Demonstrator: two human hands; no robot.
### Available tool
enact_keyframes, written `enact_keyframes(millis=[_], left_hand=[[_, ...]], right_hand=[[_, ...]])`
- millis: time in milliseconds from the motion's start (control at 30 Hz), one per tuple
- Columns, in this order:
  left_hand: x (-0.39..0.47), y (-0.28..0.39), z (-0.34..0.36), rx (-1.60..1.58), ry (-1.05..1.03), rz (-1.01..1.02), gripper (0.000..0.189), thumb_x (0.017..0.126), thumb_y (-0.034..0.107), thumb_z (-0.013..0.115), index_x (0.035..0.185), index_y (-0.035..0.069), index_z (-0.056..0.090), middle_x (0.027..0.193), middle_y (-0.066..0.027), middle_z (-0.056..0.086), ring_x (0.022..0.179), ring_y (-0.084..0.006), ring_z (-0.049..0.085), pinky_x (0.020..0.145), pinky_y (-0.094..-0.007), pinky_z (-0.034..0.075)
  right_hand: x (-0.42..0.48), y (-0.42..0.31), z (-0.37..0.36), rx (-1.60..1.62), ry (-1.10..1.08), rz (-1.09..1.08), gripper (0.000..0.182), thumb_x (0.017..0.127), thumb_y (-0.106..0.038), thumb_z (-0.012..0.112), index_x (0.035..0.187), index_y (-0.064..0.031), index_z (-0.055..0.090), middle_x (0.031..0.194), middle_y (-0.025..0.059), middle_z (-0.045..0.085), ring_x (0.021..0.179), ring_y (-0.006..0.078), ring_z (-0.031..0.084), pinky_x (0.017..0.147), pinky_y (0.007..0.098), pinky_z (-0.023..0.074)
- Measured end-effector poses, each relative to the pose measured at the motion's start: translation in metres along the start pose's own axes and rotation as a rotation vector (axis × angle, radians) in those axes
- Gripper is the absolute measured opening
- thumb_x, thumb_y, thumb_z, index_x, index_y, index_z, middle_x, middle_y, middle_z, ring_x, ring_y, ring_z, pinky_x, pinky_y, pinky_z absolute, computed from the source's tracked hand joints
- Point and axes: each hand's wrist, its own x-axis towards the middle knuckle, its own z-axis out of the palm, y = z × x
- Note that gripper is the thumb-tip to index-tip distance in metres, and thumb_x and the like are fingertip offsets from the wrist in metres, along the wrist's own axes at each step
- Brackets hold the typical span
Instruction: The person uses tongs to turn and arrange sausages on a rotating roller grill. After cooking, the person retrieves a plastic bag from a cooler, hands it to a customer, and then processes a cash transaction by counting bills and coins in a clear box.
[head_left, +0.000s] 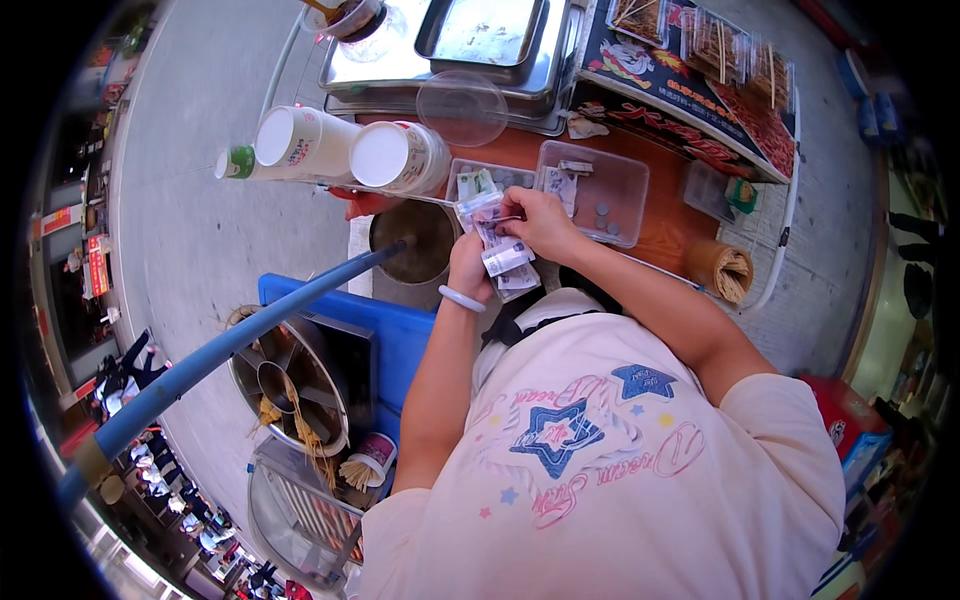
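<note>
A bundle of banknotes (508, 259), mostly purple, is gripped in my left hand (469, 266), its lower ends hanging below the fingers. My right hand (544, 221) pinches notes at the top of the same bundle, thumb against fingertips. Just beyond my hands stands a clear plastic box (517, 177) with coins and a green banknote (475, 182) in it. To its right, a second clear plastic box (634, 184) holds several coins (602, 210) and some purple notes (561, 187). My fingers partly cover the near edges of both boxes.
Stacked paper cups (390, 157) lie at the left of the wooden counter (667, 202). Steel trays (487, 37) sit behind. Boxes of skewers (716, 49) top a printed carton (690, 90). A bamboo holder (720, 270) contains sticks. A blue pole (255, 337) slants across the left, above a segmented pot (289, 382).
</note>
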Motion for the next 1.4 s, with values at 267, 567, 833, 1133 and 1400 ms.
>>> enact_keyframes(millis=[267, 567, 833, 1133, 1400], left_hand=[[-0.007, 0.004, 0.014, 0.285, -0.102, -0.006, 0.030, 0.093, 0.020, 0.054, 0.117, 0.002, 0.053, 0.105, -0.0076, 0.062, 0.090, -0.0182, 0.063, 0.078, -0.0317, 0.052], [0.018, 0.000, 0.002, 0.035, 0.106, 0.227, 0.026, 0.094, 0.010, 0.048, 0.118, -0.001, 0.050, 0.104, -0.0144, 0.062, 0.093, -0.0250, 0.061, 0.083, -0.0395, 0.050], [0.028, 0.018, -0.026, -0.365, 0.039, -0.203, 0.036, 0.098, 0.041, 0.037, 0.082, 0.010, 0.049, 0.067, -0.0010, 0.052, 0.058, -0.0139, 0.050, 0.055, -0.0277, 0.041], [0.022, 0.023, 0.004, -0.353, 0.024, -0.243, 0.045, 0.098, 0.045, 0.033, 0.065, 0.016, 0.038, 0.050, 0.0063, 0.027, 0.040, -0.0056, 0.021, 0.038, -0.0225, 0.020], [0.010, 0.029, -0.021, -0.131, 0.270, -0.095, 0.046, 0.097, 0.047, 0.036, 0.064, 0.016, 0.036, 0.049, 0.0060, 0.024, 0.039, -0.0072, 0.020, 0.038, -0.0241, 0.020]], right_hand=[[0.003, 0.018, -0.005, 0.045, 0.110, 0.161, 0.029, 0.068, -0.007, 0.074, 0.087, -0.0028, 0.054, 0.078, 0.0094, 0.059, 0.072, 0.0193, 0.057, 0.063, 0.0310, 0.0459], [-0.022, 0.028, 0.016, 0.746, -0.255, 0.675, 0.020, 0.085, -0.020, 0.061, 0.099, -0.0053, 0.056, 0.085, 0.0058, 0.061, 0.077, 0.0154, 0.060, 0.064, 0.0294, 0.0483], [-0.035, 0.010, 0.006, -0.611, -0.410, -0.261, 0.014, 0.077, -0.020, 0.058, 0.077, -0.0057, 0.060, 0.070, 0.0115, 0.065, 0.070, 0.0306, 0.064, 0.060, 0.0413, 0.0486], [-0.034, 0.012, -0.011, -0.356, -0.318, -0.371, 0.011, 0.081, -0.016, 0.053, 0.081, -0.0055, 0.055, 0.076, 0.0133, 0.063, 0.069, 0.0304, 0.062, 0.062, 0.0395, 0.0468], [0.008, 0.177, -0.027, 0.083, 0.558, 0.717, 0.023, 0.082, -0.019, 0.058, 0.091, 0.0003, 0.065, 0.086, 0.0196, 0.067, 0.083, 0.0296, 0.066, 0.068, 0.0374, 0.0523]])
